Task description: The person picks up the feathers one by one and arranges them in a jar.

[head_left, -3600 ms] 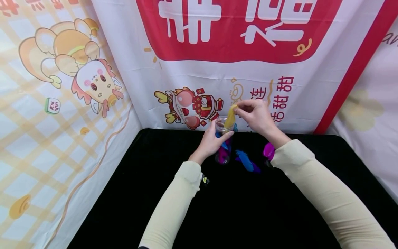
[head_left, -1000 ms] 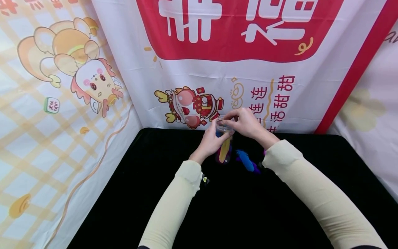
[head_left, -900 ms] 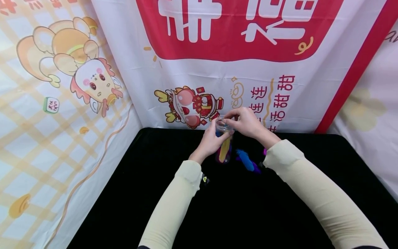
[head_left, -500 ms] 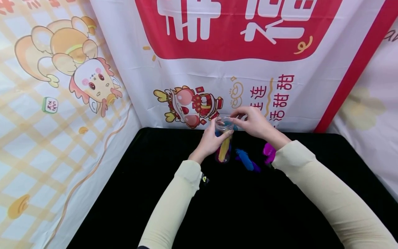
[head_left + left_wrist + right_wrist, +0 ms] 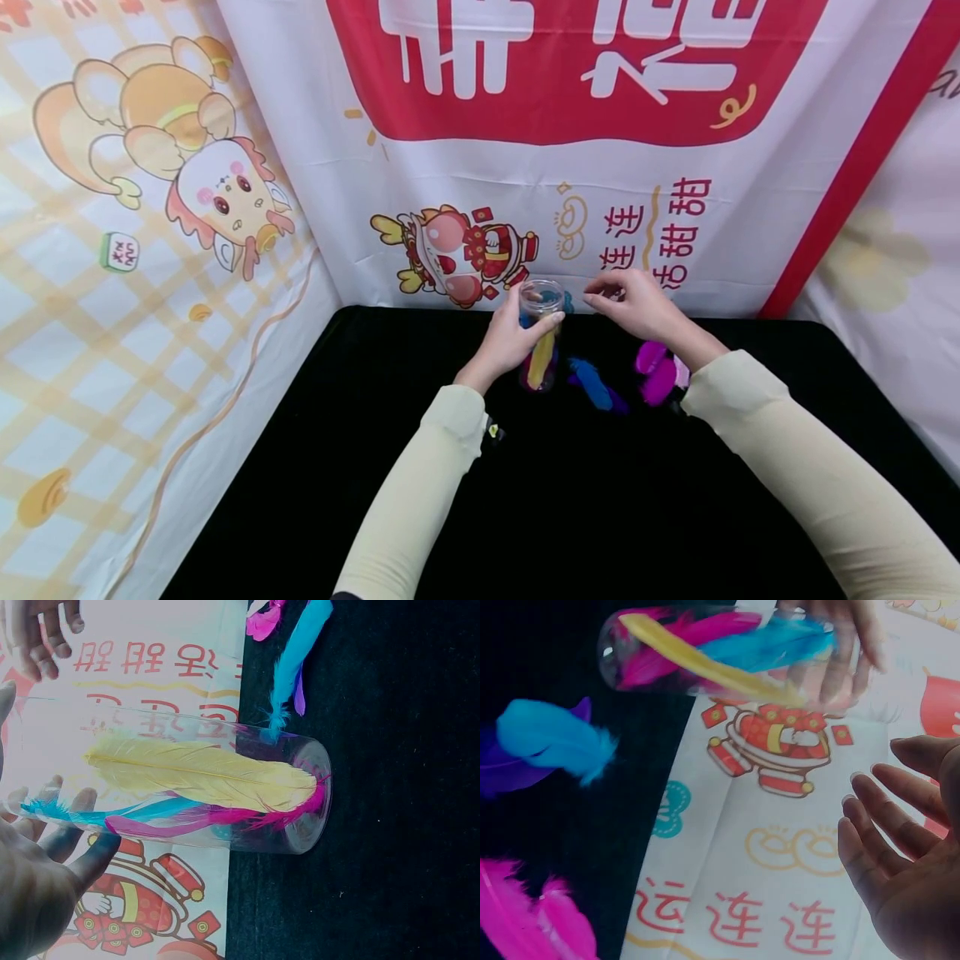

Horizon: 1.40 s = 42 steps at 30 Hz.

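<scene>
My left hand (image 5: pixel 508 337) grips a clear plastic jar (image 5: pixel 542 298) near its open top and holds it upright at the table's far edge. Inside the jar stand a yellow feather (image 5: pixel 217 774), a blue feather (image 5: pixel 776 645) and magenta feathers (image 5: pixel 679 646). To the right of the jar, apart from it, my right hand (image 5: pixel 637 307) hovers with loosely bent fingers and nothing between them. On the table by the jar lie a blue feather (image 5: pixel 591 383) and a purple feather (image 5: pixel 514 769) partly under it. Magenta feathers (image 5: pixel 655 379) lie below my right wrist.
A black cloth covers the table (image 5: pixel 510 508). Behind its far edge hangs a white and red printed backdrop (image 5: pixel 360 200), and another patterned sheet (image 5: pixel 150 333) rises at the left. A pale pink feather (image 5: pixel 681 372) lies beside the magenta ones.
The yellow feather went from my right fingers down into the jar. My right hand then let go and drew back to the right, uncovering the magenta feathers. My left hand stayed on the jar.
</scene>
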Available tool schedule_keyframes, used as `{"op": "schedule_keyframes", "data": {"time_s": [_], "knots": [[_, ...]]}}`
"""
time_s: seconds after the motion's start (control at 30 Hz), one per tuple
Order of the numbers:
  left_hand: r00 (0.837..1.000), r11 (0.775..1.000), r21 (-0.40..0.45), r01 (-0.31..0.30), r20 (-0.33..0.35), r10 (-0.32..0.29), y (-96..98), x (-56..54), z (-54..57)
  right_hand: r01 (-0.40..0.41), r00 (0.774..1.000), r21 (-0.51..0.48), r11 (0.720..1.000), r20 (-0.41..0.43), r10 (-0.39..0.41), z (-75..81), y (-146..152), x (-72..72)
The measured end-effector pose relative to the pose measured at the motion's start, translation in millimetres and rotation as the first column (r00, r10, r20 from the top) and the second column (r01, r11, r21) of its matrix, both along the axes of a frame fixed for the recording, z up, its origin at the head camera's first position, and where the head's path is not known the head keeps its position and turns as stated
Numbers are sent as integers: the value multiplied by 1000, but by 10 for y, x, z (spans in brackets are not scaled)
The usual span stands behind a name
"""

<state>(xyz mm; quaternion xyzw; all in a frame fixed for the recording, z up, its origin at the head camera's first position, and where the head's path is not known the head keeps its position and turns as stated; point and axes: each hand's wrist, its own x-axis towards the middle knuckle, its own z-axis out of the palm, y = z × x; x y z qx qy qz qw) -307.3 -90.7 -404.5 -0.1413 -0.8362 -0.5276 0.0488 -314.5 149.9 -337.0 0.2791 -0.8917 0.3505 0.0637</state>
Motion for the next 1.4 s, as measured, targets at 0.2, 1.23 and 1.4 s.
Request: {"op": "schedule_keyframes", "data": {"time_s": [0.2, 1.23, 1.4], "knots": [[1000, 1000, 2, -3, 15, 2, 1, 17, -5, 11, 999, 6, 1000, 48, -12, -125, 117, -1], [1000, 1000, 5, 4, 28, -4, -6, 30, 38, 83, 984, 97, 992, 148, -97, -762, 296, -241], [999, 1000, 1, -1, 33, 1, 2, 41, 37, 88, 979, 105, 991, 172, -105, -831, 292, -250]]}}
